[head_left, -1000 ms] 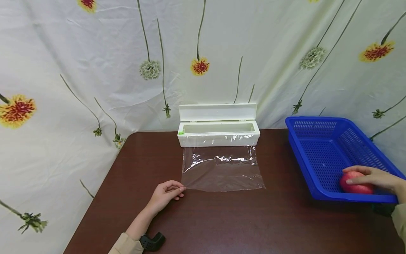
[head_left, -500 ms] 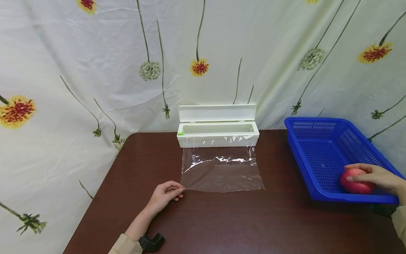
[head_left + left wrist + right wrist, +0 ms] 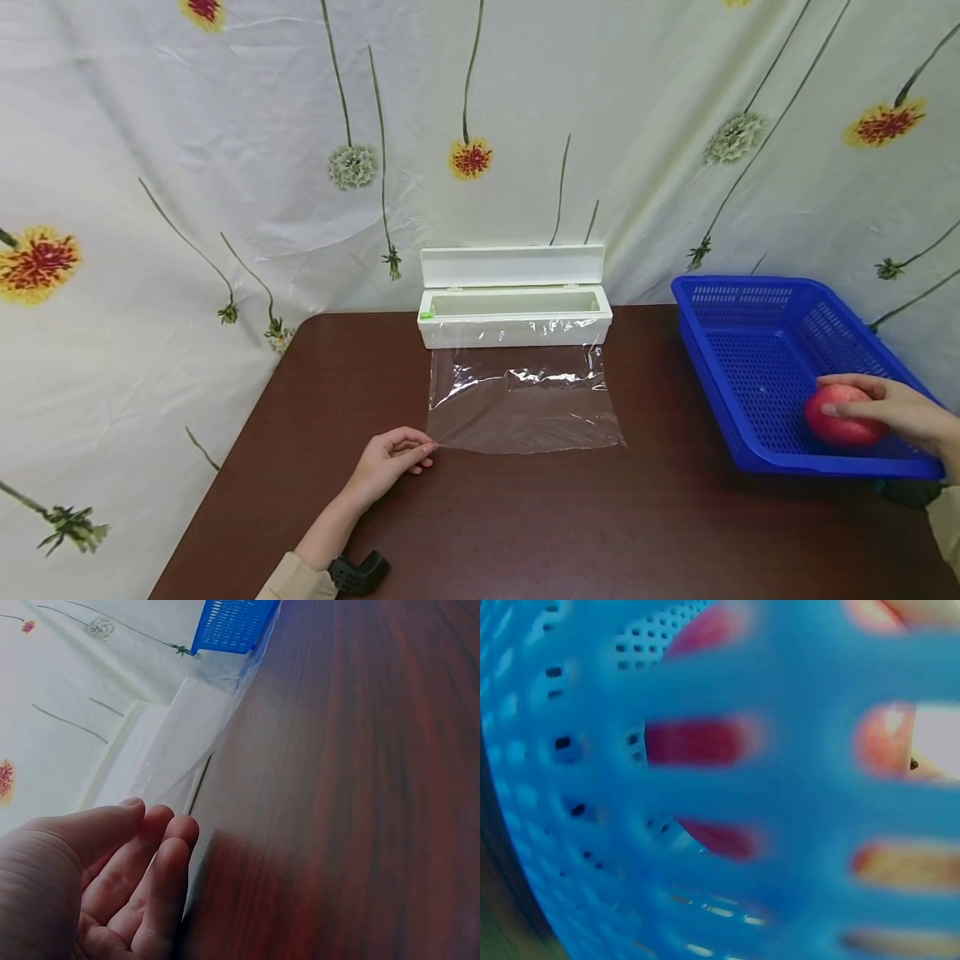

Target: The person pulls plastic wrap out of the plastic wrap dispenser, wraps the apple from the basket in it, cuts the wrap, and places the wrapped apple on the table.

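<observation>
- Blue basket (image 3: pixel 825 463), right of the frame: it could shift if your right hand (image 3: pixel 903 410) catches its near rim.
- Clear film (image 3: pixel 521 417), mid-frame: your left hand (image 3: pixel 390 462) pinches its near left corner; an uneven tug could crease it — or drag the white box (image 3: pixel 513 290).
- Red fruit (image 3: pixel 836 429), inside the basket: your right hand grips it; a loose hold could let it roll.
- Flowered cloth (image 3: pixel 300 125) fills the upper frame.
- Brown wood-grained table (image 3: pixel 562 525) spans the lower middle.
</observation>
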`<state>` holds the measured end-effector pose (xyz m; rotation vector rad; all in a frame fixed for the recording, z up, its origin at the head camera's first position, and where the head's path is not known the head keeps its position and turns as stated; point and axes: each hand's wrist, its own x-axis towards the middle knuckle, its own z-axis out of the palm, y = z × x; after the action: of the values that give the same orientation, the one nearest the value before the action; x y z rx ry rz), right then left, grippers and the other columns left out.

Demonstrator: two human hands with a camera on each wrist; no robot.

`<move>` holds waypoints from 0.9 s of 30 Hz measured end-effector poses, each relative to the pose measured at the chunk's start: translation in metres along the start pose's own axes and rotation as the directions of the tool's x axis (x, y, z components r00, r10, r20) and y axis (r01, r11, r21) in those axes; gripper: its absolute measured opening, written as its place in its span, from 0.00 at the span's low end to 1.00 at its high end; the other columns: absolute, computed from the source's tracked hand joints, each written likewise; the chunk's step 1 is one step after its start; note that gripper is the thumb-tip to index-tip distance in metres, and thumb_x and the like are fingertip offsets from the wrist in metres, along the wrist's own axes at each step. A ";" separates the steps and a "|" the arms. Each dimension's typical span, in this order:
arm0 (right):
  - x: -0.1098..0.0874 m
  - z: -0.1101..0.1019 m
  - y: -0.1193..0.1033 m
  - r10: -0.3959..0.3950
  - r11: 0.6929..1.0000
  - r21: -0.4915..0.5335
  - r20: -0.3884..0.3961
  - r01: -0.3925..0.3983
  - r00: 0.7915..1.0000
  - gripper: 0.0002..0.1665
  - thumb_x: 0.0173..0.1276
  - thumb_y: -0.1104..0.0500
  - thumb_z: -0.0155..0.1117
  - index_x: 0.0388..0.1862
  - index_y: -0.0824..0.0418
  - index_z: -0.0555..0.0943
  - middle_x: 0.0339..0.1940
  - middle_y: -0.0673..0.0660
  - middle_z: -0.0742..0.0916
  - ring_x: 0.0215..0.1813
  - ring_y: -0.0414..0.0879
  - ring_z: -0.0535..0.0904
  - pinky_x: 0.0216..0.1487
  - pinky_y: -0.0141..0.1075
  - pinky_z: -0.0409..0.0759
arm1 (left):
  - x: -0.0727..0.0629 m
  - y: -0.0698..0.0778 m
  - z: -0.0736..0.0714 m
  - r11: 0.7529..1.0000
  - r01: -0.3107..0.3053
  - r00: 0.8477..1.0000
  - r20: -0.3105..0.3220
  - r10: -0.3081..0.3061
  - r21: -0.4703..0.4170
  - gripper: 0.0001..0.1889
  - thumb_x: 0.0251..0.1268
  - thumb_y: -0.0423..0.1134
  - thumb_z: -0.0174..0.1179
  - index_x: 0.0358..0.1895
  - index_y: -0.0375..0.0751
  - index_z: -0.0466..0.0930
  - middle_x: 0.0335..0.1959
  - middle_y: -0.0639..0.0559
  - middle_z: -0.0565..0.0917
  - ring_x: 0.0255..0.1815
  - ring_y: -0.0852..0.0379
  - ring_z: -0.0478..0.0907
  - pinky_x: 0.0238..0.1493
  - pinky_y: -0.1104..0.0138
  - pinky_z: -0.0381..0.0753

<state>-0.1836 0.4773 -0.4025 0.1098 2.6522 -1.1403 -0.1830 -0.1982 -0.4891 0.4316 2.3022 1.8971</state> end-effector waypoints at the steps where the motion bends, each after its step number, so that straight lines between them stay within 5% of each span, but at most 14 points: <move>1: 0.000 0.000 -0.001 -0.006 1.000 0.004 -0.001 0.006 1.000 0.31 0.69 0.51 0.59 0.62 0.69 0.65 0.55 0.79 0.70 0.40 0.41 0.76 0.35 0.41 0.80 | 0.000 0.000 0.000 1.000 0.003 1.000 -0.001 -0.003 -0.001 0.11 0.62 0.36 0.61 0.39 0.29 0.79 0.36 0.37 0.84 0.32 0.57 0.83 0.32 0.65 0.82; 6: -0.002 0.000 -0.008 -0.025 1.000 0.016 -0.004 0.025 1.000 0.26 0.69 0.51 0.58 0.60 0.62 0.67 0.56 0.80 0.69 0.40 0.42 0.76 0.35 0.42 0.80 | 0.000 0.000 0.000 1.000 0.010 1.000 -0.001 -0.010 0.004 0.11 0.62 0.36 0.61 0.39 0.29 0.79 0.37 0.37 0.84 0.32 0.57 0.83 0.32 0.65 0.82; 22: -0.012 0.007 -0.023 -0.070 0.997 -0.042 -0.034 0.068 0.997 0.35 0.68 0.52 0.60 0.62 0.74 0.61 0.57 0.80 0.68 0.43 0.50 0.76 0.34 0.41 0.80 | 0.000 -0.001 -0.001 1.000 -0.008 1.000 0.010 0.008 -0.003 0.11 0.63 0.37 0.61 0.40 0.29 0.79 0.37 0.36 0.84 0.32 0.56 0.83 0.32 0.65 0.82; 27: -0.018 0.008 -0.027 -0.096 0.995 -0.025 -0.050 0.095 0.994 0.24 0.67 0.54 0.62 0.59 0.53 0.69 0.57 0.78 0.68 0.41 0.46 0.77 0.33 0.42 0.81 | 0.000 -0.001 -0.001 1.000 0.001 1.000 0.009 -0.001 -0.003 0.11 0.63 0.37 0.61 0.40 0.29 0.79 0.38 0.36 0.84 0.32 0.56 0.83 0.32 0.65 0.82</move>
<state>-0.1695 0.4536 -0.3837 0.0077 2.7417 -1.1510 -0.1834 -0.1990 -0.4895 0.4380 2.2933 1.8935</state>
